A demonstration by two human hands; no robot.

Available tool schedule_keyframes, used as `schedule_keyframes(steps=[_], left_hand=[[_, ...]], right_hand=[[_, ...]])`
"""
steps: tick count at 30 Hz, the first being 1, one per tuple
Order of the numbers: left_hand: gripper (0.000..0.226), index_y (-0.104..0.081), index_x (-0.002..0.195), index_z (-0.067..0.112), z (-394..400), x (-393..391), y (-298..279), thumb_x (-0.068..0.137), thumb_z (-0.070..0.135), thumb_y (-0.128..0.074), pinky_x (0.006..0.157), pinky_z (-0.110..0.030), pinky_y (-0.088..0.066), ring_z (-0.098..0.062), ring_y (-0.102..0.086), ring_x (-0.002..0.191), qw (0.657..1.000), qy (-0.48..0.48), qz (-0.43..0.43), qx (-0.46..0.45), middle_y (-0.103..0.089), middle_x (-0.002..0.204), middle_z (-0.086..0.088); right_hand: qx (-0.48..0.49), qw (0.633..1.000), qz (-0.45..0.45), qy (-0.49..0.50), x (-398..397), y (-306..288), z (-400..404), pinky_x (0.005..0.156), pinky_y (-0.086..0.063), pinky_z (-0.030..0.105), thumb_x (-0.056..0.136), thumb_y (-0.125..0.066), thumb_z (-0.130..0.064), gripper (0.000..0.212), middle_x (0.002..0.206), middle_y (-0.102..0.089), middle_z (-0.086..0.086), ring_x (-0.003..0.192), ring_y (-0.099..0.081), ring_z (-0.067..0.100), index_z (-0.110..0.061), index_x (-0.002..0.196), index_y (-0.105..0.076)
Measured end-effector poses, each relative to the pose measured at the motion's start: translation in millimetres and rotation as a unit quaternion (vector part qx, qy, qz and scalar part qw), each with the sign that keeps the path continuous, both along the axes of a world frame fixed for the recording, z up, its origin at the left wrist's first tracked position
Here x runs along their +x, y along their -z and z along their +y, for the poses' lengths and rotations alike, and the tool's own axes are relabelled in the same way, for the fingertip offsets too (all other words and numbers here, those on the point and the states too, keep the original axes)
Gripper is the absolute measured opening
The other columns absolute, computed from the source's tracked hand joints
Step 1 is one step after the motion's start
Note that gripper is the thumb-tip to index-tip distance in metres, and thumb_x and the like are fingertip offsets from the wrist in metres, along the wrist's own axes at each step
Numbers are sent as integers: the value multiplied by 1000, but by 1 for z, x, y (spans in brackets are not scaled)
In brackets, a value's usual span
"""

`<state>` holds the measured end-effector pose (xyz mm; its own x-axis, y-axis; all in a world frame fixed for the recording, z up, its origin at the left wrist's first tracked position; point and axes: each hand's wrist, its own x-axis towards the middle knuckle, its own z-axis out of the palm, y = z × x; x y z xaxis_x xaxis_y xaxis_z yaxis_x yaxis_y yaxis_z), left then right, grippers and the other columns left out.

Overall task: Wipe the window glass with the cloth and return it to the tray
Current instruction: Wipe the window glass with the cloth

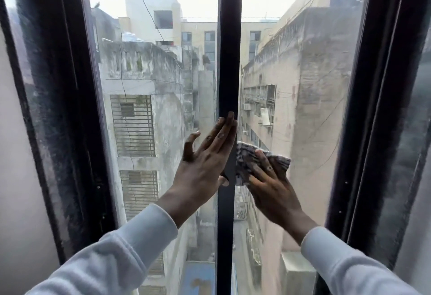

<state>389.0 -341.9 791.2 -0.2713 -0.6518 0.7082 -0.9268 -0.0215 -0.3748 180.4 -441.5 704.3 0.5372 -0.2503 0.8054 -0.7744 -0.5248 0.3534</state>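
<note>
Weathered buildings fill the view beyond the window glass [303,84], where the right hand [272,185] presses the patterned cloth [247,159] flat against the right pane at about five o'clock from centre. The left hand [205,157] lies open, fingers straight, bracing on the dark centre bar [229,61]. Overlapping strokes with even pressure, worked toward twelve o'clock, would probably clean best; no tray shows.

1. The cloth [262,162] is soft, crumpled fabric with a mottled print.
2. The window glass [300,98] looks smooth but hazy.
3. The frame [227,61] is dark, smooth and faintly glossy.
4. The sleeves [121,252] are pale, matt knit.
</note>
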Motion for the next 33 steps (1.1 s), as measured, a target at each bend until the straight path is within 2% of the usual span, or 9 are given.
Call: schedule_keyframes(steps=[4, 7, 11, 14, 16, 22, 25, 29, 33], left_hand=[[147, 18, 176, 20, -1, 1, 0, 80, 61, -85, 125, -44, -3, -11, 8, 174, 1000, -4, 4, -8, 24, 186, 3], [145, 19, 176, 19, -1, 1, 1, 83, 61, -83, 125, -44, -2, -11, 10, 174, 1000, -2, 3, 0, 27, 185, 3], [141, 32, 171, 17, 1, 1, -1, 90, 67, -73, 126, -46, 4, -10, 23, 171, 999, -21, -28, 2, 40, 180, 1], [142, 34, 170, 16, 2, -4, -1, 90, 66, -73, 125, -47, 4, -9, 26, 169, 999, -26, -23, 4, 43, 179, 1], [144, 31, 171, 16, 4, -6, -1, 88, 65, -76, 125, -47, 0, -10, 25, 170, 999, -27, -19, 2, 40, 180, 1], [140, 30, 172, 18, 5, -2, 2, 91, 67, -72, 124, -46, -1, -10, 21, 172, 999, -29, -16, 10, 40, 180, 2], [139, 34, 170, 17, 4, -7, 3, 93, 63, -73, 127, -47, -2, -11, 24, 172, 999, -27, -8, 29, 43, 178, 1], [139, 33, 170, 14, 9, -12, 2, 93, 61, -73, 133, -49, -12, -13, 23, 172, 998, -49, -11, 32, 42, 179, -1], [139, 31, 171, 16, 11, -13, 1, 93, 60, -75, 133, -49, -10, -12, 23, 172, 998, -41, 5, 52, 42, 179, 0]], right_hand=[[-6, 969, -247, 10, -32, -56, -16, 136, -19, 58, 113, -51, -22, 55, 182, -24, 9, 170, -16, 40, -26, 166, -39], [70, 915, -396, 42, -12, -7, 5, 136, -16, 60, 110, -51, -22, 51, 179, -26, 18, 166, -19, 49, -13, 160, -51], [175, 955, -240, 6, 16, 28, 26, 136, -7, 56, 108, -49, -23, 52, 181, -5, 1, 170, -4, 42, -22, 160, -54], [67, 995, -75, -29, 4, -43, 5, 137, -9, 59, 110, -48, -21, 65, 183, -9, 0, 171, 0, 34, -31, 171, -29], [-11, 1000, -12, -18, -12, -90, -12, 137, -16, 58, 111, -47, -25, 63, 183, -21, 3, 171, -8, 31, -29, 171, -31], [10, 944, -329, -9, -33, -36, -5, 128, -32, 66, 111, -56, -17, 49, 176, -38, 15, 165, -27, 45, -18, 160, -55], [93, 964, -247, -34, -26, 38, 6, 119, -44, 70, 106, -55, -22, 37, 165, -54, 15, 162, -31, 47, -17, 136, -76], [115, 988, -50, -92, -53, 66, 9, 113, -53, 63, 108, -53, -25, 34, 156, -66, 1, 164, -35, 38, -27, 139, -69], [221, 955, -102, -169, -56, 57, 25, 128, -40, 41, 112, -54, -29, 34, 166, -54, -19, 168, -28, 18, -36, 144, -65]])
